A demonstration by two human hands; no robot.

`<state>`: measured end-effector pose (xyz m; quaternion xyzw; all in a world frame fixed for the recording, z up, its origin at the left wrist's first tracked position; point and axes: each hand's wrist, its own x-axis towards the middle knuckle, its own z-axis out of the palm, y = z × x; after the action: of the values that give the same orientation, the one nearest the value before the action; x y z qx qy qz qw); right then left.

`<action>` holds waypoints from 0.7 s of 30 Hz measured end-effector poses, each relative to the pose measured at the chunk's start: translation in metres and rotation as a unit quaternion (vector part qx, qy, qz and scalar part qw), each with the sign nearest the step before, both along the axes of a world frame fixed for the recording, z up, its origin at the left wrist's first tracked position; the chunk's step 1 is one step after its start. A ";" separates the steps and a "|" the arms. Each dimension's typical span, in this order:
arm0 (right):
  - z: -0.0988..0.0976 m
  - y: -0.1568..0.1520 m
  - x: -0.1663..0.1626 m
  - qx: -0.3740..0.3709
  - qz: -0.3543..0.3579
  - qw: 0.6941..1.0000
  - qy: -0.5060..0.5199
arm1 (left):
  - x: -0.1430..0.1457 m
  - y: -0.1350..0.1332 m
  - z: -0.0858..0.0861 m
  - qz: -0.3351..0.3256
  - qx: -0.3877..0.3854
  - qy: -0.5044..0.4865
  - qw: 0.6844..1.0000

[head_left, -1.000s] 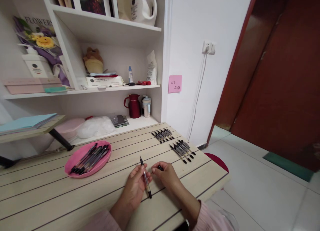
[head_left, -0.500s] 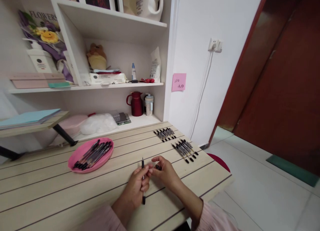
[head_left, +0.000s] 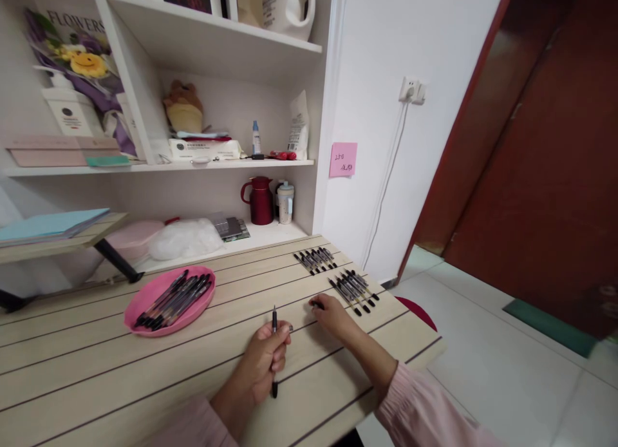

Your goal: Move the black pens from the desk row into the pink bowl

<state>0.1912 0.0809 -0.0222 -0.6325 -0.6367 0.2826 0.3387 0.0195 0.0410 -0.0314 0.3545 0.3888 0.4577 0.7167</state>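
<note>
My left hand is closed around a pen, which stands nearly upright with its bare tip up and its black end below my fist. A small thing shows at that hand's thumb tip, too small to name. To the right, just above the table, my right hand pinches a small black pen cap. Near it lies a row of pens, side by side, with a second row of pens behind. A pink tray on the left holds several more pens.
The slatted wooden table ends at a right edge, beyond which is a red round seat. White shelves rise behind, with a red jug and a light cup. At left stands a small raised stand with papers.
My right hand has moved away from my left hand, to the right and slightly forward, carrying the cap. The left hand still grips the pen in about the same place.
</note>
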 end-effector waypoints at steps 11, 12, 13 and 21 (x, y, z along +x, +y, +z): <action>-0.005 0.013 0.028 0.026 -0.052 0.933 -0.354 | 0.000 -0.002 0.000 -0.014 0.005 0.009 1.000; -0.003 0.013 0.032 0.020 -0.048 0.938 -0.343 | 0.000 -0.002 0.000 -0.014 0.004 0.010 1.000; -0.001 0.012 0.038 0.016 -0.048 0.942 -0.330 | 0.000 -0.002 0.000 -0.014 0.004 0.011 1.000; 0.003 -0.002 0.061 0.017 -0.083 0.941 -0.327 | 0.000 -0.002 0.002 -0.016 0.002 0.009 1.000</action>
<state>0.2521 0.0787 -0.0190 -0.7350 -0.6622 0.0205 0.1445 0.0197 0.0387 -0.0291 0.3662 0.3890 0.4431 0.7199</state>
